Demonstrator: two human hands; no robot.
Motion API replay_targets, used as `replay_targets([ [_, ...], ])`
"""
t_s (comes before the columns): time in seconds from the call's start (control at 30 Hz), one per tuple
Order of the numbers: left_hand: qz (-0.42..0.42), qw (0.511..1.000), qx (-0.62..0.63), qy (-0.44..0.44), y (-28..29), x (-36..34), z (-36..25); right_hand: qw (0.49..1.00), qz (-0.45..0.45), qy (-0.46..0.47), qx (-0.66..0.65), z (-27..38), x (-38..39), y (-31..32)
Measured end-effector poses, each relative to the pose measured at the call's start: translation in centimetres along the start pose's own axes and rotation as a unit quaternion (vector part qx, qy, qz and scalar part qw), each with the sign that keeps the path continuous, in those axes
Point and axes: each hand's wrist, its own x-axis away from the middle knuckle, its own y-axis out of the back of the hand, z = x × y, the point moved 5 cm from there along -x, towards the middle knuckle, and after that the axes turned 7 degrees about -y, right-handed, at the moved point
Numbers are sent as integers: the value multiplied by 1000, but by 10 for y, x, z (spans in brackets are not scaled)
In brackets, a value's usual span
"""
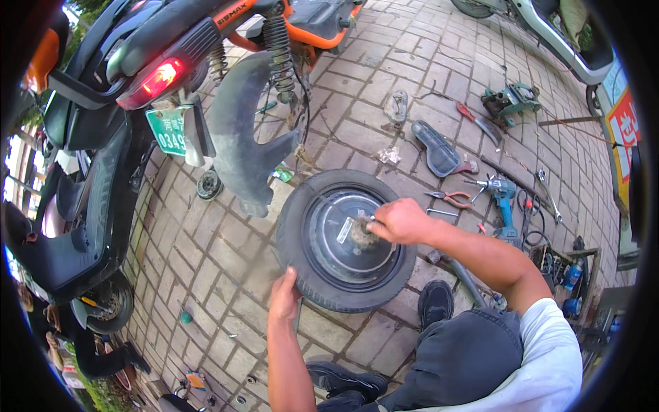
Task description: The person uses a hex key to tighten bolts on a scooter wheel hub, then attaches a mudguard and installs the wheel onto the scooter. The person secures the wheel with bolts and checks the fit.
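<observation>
Here's the wheel point(335, 259) on the paving point(213, 278), my right grip point(401, 221) closed at its centre, holding what I can't tell, my left grip point(283, 299) at its edge, closure hidden: centre work, I'd judge, calling for steady bracing next.

– Two-wheeler point(161, 44)?
– Carries a green number plate point(167, 132), white characters and digits, below the lit red tail light point(162, 76). Also bears block lettering on orange bodywork point(237, 15).
– Wheel point(291, 230)?
– Bears a white label point(345, 230) on the hub, print too small to read.
– Right edge?
– Shows a red-and-white sign point(624, 127), large characters.
</observation>
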Motion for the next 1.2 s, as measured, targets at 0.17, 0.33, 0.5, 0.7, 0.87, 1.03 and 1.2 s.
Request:
replay_targets([
  [0.17, -122, 981, -140, -50, -34, 51, -83, 990, 22, -36, -131, -15, 9, 3],
  [0.33, -91, 941, -299, -129, -70, 77, -169, 891, 91, -128, -426, -2, 39, -37],
  [0.5, -50, 925, -354, -130, -90, 38, -168, 799, 149, -151, -563, -18, 34, -97],
  [0.7, -73, 957, -269, -82, -93, 31, -181, 873, 176, -123, -438, -21, 17, -92],
  [0.87, -46, 937, -335, -90, -85, 14, -185, 964, 103, -103, -220, -17, 6, -37],
  [1.03, -58, 948, -312, -28, -92, 11, -187, 984, -14, 32, -172, 83, 4, 83],
  [1.2, 80, 946, -313, 34, -102, 11, -194, 996, 32, 85, 13, 154, -13, 117],
])
